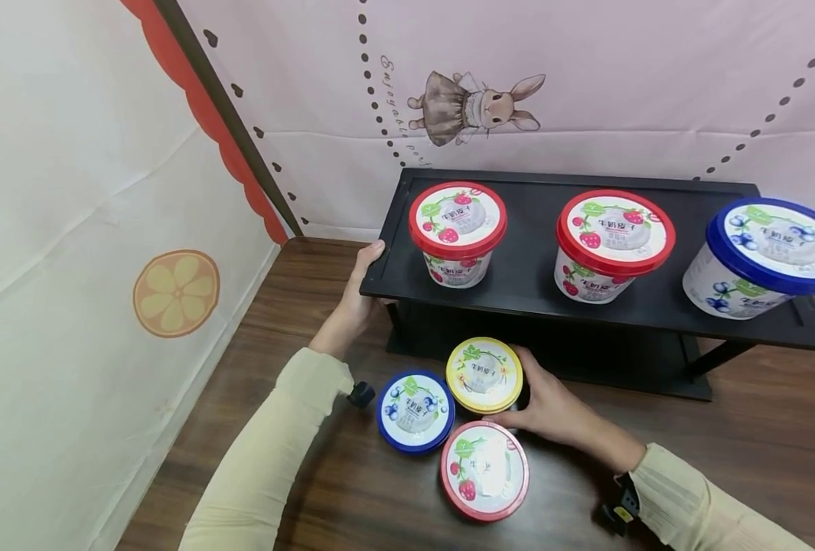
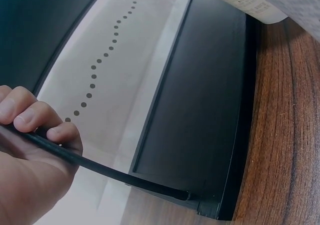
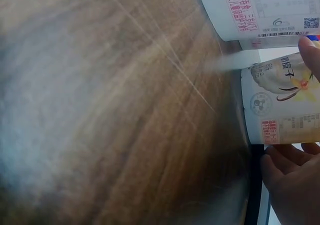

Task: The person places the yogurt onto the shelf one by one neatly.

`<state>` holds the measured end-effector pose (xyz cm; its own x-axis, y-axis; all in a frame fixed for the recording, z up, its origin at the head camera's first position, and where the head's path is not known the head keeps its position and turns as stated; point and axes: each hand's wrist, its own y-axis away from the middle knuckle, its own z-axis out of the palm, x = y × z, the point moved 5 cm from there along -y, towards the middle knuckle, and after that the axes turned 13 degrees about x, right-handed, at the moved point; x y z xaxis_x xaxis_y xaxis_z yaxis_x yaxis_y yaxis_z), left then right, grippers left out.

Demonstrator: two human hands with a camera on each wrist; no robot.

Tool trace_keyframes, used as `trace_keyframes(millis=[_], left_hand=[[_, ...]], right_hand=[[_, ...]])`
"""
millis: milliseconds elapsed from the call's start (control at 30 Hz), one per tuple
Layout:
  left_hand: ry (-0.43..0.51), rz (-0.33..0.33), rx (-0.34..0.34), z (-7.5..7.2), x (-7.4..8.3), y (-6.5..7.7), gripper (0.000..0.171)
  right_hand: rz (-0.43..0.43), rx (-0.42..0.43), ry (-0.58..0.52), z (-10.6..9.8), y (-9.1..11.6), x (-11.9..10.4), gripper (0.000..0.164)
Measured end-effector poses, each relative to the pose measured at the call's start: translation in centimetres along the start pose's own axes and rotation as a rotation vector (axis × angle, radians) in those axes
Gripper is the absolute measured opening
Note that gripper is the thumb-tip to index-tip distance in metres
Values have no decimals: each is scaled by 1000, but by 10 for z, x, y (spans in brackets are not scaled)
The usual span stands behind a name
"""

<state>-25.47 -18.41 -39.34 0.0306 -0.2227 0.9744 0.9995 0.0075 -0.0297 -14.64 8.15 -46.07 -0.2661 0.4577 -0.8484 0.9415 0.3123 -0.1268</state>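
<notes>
My left hand (image 1: 356,297) grips the left end of the black two-tier shelf rack (image 1: 517,229). In the left wrist view its fingers curl round a thin black rod (image 2: 125,176) of the rack. My right hand (image 1: 552,402) holds the yellow-lidded tub (image 1: 484,375) by its side, in front of the rack's lower tier. The right wrist view shows thumb and fingers on opposite sides of that tub, which has a vanilla flower on its wall. Close beside it stand a blue-lidded tub (image 1: 415,412) and a red-lidded tub (image 1: 484,471).
On the upper tier stand two red-lidded strawberry tubs (image 1: 458,233) and a larger-looking blue-lidded blueberry tub (image 1: 765,256) at the right end. Behind the rack hangs a pink printed cloth (image 1: 586,84); a white one (image 1: 70,191) borders the brown wooden table (image 1: 242,428) on the left.
</notes>
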Motion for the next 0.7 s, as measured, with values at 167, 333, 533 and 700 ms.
trace_keyframes(millis=[167, 333, 533, 700], left_hand=[[-11, -3, 12, -2, 0, 1, 57], [-5, 2, 28, -3, 1, 1, 55], [-11, 9, 16, -2, 0, 1, 49], [-10, 20, -1, 0, 1, 1, 48]], right_hand=[[0, 20, 0, -1, -1, 2, 97], [-21, 11, -26, -4, -3, 4, 95], [-43, 1, -90, -7, -2, 4, 90], [-52, 32, -110, -13, -3, 1, 92]])
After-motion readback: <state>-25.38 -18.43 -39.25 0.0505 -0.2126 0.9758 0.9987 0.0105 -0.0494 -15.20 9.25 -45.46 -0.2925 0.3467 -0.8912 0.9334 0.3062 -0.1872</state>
